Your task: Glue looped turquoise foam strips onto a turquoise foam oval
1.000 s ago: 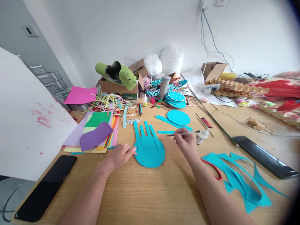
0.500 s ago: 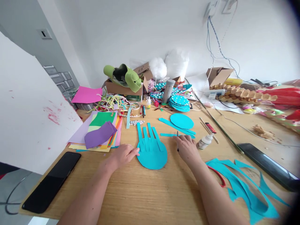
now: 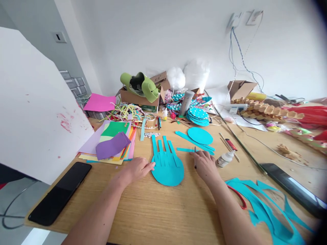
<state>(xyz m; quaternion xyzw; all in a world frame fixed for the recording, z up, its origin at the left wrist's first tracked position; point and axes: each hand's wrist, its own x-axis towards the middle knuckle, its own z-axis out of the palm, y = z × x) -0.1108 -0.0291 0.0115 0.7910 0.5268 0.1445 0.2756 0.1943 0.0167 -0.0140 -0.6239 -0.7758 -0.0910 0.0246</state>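
Note:
A round blue paper piece (image 3: 167,177) lies flat, with several blue strips (image 3: 165,144) across its upper half that stick out past its far edge like fingers. My left hand (image 3: 139,168) is at its left edge, fingers curled, with the thumb on the rim of the paper. My right hand (image 3: 204,163) is closed around a dark pen (image 3: 195,166), which points away from me. The fingertips of that hand meet a loose blue strip (image 3: 184,149). Beyond it are a plain blue paper circle (image 3: 200,135) and a longer blue strip (image 3: 189,139). The undersides of both hands are hidden.
A white glue bottle (image 3: 224,159) stands tilted right of my right hand. Blue paper scraps (image 3: 268,200) and a red-handled tool (image 3: 238,195) lie near my right forearm. A black phone (image 3: 61,194), coloured paper sheets (image 3: 112,143) and a grey flask (image 3: 186,102) surround the work area.
The view has shifted slightly, so everything appears a little lower and to the right. Both hands keep their places by the blue paper; the pen stays in the right hand.

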